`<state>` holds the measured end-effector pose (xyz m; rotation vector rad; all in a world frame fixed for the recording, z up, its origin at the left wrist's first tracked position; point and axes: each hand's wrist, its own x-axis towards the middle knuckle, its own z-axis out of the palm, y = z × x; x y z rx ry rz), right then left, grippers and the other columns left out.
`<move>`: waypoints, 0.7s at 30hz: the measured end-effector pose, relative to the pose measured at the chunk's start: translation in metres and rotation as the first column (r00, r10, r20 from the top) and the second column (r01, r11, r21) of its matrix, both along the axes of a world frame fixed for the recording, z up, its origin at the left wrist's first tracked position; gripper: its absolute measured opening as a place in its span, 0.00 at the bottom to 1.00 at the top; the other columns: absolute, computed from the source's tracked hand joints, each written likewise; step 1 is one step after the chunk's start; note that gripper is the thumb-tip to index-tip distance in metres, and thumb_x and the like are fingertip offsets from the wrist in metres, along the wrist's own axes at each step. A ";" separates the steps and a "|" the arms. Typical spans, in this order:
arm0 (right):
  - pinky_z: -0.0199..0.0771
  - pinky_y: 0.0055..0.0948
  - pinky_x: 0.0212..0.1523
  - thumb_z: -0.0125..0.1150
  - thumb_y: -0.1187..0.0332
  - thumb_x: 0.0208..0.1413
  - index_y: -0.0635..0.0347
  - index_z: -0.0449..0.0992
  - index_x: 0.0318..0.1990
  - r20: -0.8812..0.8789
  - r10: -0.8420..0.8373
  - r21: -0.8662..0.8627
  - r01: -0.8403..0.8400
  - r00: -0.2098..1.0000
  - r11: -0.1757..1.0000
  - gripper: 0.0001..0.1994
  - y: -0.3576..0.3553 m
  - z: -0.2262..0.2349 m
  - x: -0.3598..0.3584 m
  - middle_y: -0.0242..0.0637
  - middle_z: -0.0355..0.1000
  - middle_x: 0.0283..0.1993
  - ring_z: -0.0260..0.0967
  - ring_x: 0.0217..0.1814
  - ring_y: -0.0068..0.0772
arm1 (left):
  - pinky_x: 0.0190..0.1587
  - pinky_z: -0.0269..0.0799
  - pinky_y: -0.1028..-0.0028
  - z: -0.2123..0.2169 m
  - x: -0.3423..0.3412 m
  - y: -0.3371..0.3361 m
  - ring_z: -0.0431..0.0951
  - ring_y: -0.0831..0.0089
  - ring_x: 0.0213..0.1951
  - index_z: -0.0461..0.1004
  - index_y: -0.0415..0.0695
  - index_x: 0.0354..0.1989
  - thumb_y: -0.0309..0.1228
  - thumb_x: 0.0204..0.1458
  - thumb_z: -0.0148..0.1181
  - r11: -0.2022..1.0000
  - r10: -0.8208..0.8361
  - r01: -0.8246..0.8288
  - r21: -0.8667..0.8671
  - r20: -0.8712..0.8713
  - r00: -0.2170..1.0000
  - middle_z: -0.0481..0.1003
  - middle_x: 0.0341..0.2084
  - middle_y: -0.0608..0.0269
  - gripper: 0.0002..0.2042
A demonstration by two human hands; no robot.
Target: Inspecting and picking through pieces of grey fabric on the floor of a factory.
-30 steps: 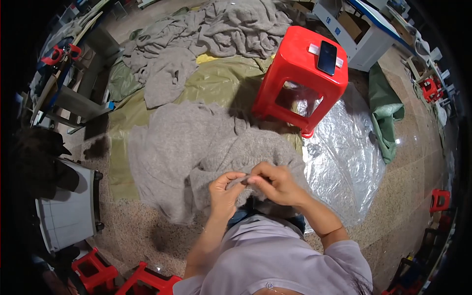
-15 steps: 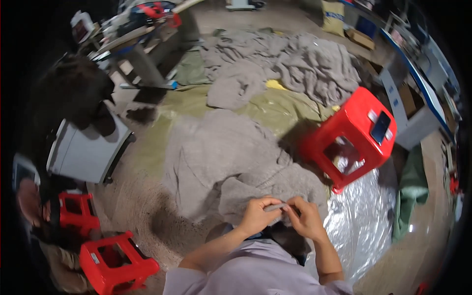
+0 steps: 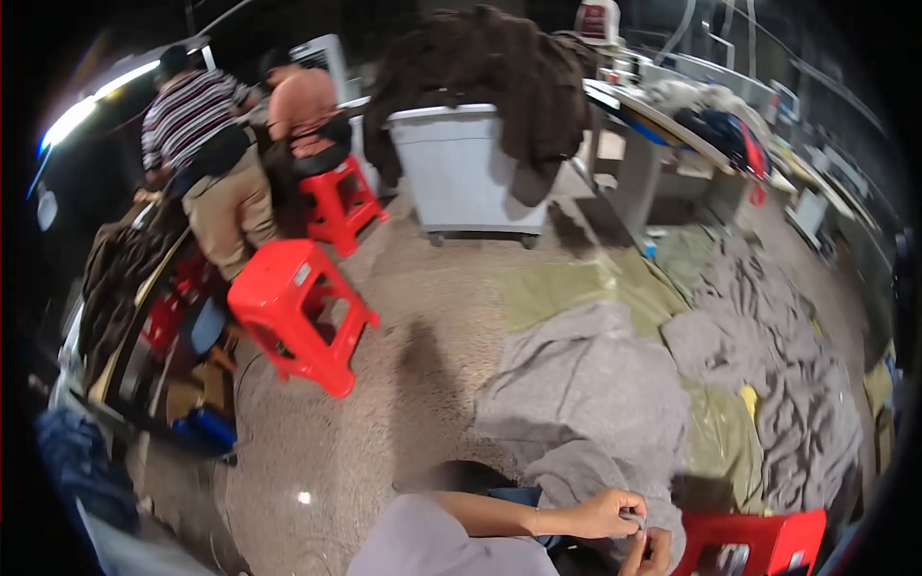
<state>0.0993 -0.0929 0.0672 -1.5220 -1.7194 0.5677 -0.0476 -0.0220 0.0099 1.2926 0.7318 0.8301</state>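
My left hand (image 3: 610, 515) is closed, its thumb and fingers pinching a small fold of grey fabric. Against it, my right hand (image 3: 650, 554) pinches the same bit with thumb and fingertip; its lower part is cut off by the frame's edge. The large grey knitted cloth (image 3: 588, 389) spreads from beneath my hands over the floor and a green sheet (image 3: 562, 293). A red stool (image 3: 754, 540) stands right beside my right hand.
Ahead stands a grey wheeled bin (image 3: 456, 173) heaped with dark brown cloth (image 3: 461, 58). Another red stool (image 3: 298, 307) is at left, near two people at a table. More grey cloth (image 3: 797, 394) lies in a pile at right. A worktable (image 3: 663, 130) is behind.
The view has swung to the left, so the bin and two people are now in sight. My hands appear further right and lower, still pinching the fabric.
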 end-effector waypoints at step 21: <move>0.61 0.26 0.30 0.65 0.76 0.32 0.65 0.72 0.31 -0.098 -0.152 -0.140 0.137 0.984 0.981 0.13 -0.024 -0.050 0.072 0.35 0.63 0.26 0.61 0.29 0.28 | 0.47 0.74 0.74 0.018 -0.056 0.015 0.75 0.72 0.47 0.73 0.37 0.46 0.25 0.47 0.67 0.985 -0.168 0.167 -0.030 -0.013 0.986 0.74 0.44 0.61 0.17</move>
